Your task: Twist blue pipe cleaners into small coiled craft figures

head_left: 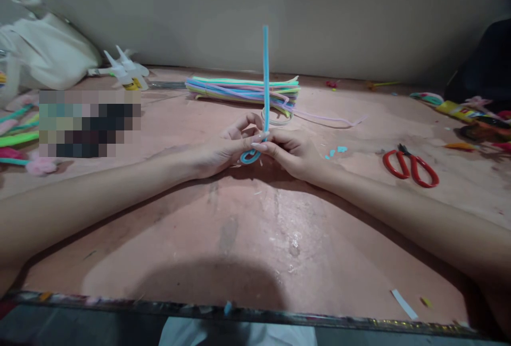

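A blue pipe cleaner (266, 74) stands upright between my two hands, with its lower end curled into a loop below the fingers. My left hand (235, 143) pinches it near the base of the straight part, beside the loop. From the other side, the thumb and forefinger of my right hand (293, 151) close on the same spot. The fingertips of both hands meet there and hide part of the bend. Behind them lies a bundle of pastel pipe cleaners (239, 90), one pink strand sticking out to the right.
Red-handled scissors (411, 167) lie at the right, with small blue scraps (337, 151) nearer my right hand. Glue bottles (126, 72) and a white bag (59, 50) are at the back left. A pink pompom (42, 165) and fuzzy stems lie at left. Craft pieces crowd the far right.
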Available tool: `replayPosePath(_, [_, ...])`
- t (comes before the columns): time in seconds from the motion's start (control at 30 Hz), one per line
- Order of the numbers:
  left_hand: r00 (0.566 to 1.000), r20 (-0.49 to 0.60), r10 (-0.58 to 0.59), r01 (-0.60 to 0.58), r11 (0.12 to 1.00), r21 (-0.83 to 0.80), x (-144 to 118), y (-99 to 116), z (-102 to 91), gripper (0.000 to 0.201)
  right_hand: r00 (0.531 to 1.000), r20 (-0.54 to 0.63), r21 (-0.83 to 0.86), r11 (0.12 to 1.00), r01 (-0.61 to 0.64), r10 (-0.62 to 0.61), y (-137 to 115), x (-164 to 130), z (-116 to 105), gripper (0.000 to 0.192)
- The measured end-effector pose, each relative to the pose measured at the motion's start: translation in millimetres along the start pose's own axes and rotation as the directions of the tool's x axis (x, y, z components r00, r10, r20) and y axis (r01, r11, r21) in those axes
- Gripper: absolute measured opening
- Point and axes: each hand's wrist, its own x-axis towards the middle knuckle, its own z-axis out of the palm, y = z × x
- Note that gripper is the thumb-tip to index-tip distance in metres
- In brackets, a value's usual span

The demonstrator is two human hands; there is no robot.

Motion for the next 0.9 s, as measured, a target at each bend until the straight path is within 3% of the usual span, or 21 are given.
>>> replayPosePath(0.17, [1.0,-0.005,-0.023,0.023,0.998,0.066,-2,1,0.9,0.057,1.0,-0.016,0.027,1.0,-0.005,0.005,-3,1,2,0.051])
replayPosePath(0.3, [0.999,0.016,-0.033,0.031,0.993,0.116,-1,1,-2.6,0.049,0.999,-0.023,0.083,0.995,-0.046,0.048,-3,1,4,0.05])
replayPosePath(0.47, [0.994,0.089,0.068,-0.087,0.968,0.236,-2,7,-5.2,0.049,0.998,0.014,0.127,0.99,-0.063,0.061,-4,1,3,0.044])
replayPosePath(0.67, [0.962,0.198,0.188,-0.264,0.821,0.506,-9,15,0.1,0.05,0.999,0.02,0.143,0.989,-0.046,0.044,-6,2,2,0.049])
replayPosePath(0.8, [0.944,0.128,0.306,-0.316,0.715,0.624,-9,10,0.1,0.055,0.996,0.084,0.103,0.994,-0.046,0.037,-6,3,2,0.051])
replayPosePath(0.9, [0.913,0.096,0.397,-0.358,0.664,0.657,-6,4,-3.3,0.056,0.999,0.041,0.077,0.997,0.004,-0.008,-6,2,4,0.047])
